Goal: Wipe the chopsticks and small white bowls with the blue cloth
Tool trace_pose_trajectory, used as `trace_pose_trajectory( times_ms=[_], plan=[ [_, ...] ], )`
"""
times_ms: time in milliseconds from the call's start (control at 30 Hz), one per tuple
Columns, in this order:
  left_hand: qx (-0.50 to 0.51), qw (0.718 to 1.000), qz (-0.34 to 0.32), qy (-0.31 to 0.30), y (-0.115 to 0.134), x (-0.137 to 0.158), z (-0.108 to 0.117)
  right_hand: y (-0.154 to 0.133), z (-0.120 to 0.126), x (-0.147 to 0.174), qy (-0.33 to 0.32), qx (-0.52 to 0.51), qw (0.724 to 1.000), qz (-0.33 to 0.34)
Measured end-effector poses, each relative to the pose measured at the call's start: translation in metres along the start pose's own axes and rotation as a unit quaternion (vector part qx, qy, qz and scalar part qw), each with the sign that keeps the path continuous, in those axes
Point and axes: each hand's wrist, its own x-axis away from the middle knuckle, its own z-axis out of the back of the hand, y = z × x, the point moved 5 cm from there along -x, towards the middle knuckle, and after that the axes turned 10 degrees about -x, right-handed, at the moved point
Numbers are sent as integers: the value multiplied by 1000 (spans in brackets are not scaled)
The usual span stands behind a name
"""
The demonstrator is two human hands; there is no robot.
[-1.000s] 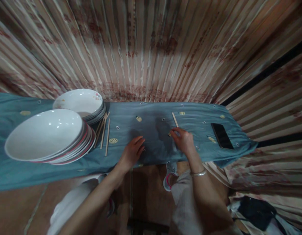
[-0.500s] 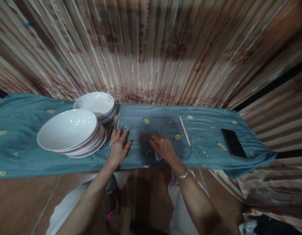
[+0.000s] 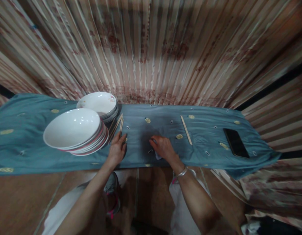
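Right hand [image 3: 161, 147] clutches something pale [image 3: 158, 157]; a ten-o'clock slip by my left hand [image 3: 117, 149], grip unclear onscreen, could scatter slim tan wooden chopsticks [image 3: 121, 125].

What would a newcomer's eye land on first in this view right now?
The large white bowl topping the nearer stack, on the left of the blue-green tablecloth, would probably catch the eye first, with a flower-patterned bowl behind it. Next come the left hand, at the thin wooden sticks beside the stacks, and the right hand, curled near the middle. The black phone stands out toward the right end.
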Motion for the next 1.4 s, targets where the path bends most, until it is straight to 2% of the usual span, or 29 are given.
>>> trace_pose_trajectory(
  times_ms=[333, 633, 833, 933, 1000, 1067, 1100, 1200, 1267, 1300, 1333, 1400],
  plan=[
    [-40, 998, -41, -15, 6, 2, 11, -2, -3, 1, -11, -8, 1000, 7],
    [-31, 998, -41, -41, 18, 2, 16, -9, -16, -4, -25, -101, 995, 7],
    [120, 992, 2, -33, 19, 2, 9, -5, -28, -9, -13, -219, 976, -16],
    [203, 978, 41, -31, 22, 2, 6, -2, -35, -11, -19, -270, 962, -15],
    [269, 958, 86, -42, 25, 2, 3, 0, -39, -12, -26, -308, 951, -23],
    [359, 920, 148, -57, 30, 4, 0, 2, -41, -12, -26, -372, 927, -43],
    [411, 891, 184, -63, 33, 6, -2, 2, -41, -12, -22, -421, 905, -54],
    [545, 790, 260, -107, 47, 12, -10, -1, -40, -12, -15, -593, 801, -83],
    [595, 741, 276, -141, 59, 16, -13, -4, -40, -13, -23, -676, 729, -100],
    [611, 724, 281, -154, 64, 17, -14, -6, -39, -13, -25, -700, 705, -108],
    [621, 711, 287, -160, 68, 19, -15, -6, -39, -14, -23, -714, 690, -115],
    [631, 694, 304, -168, 74, 22, -15, -6, -36, -14, -12, -722, 681, -125]
  ],
)
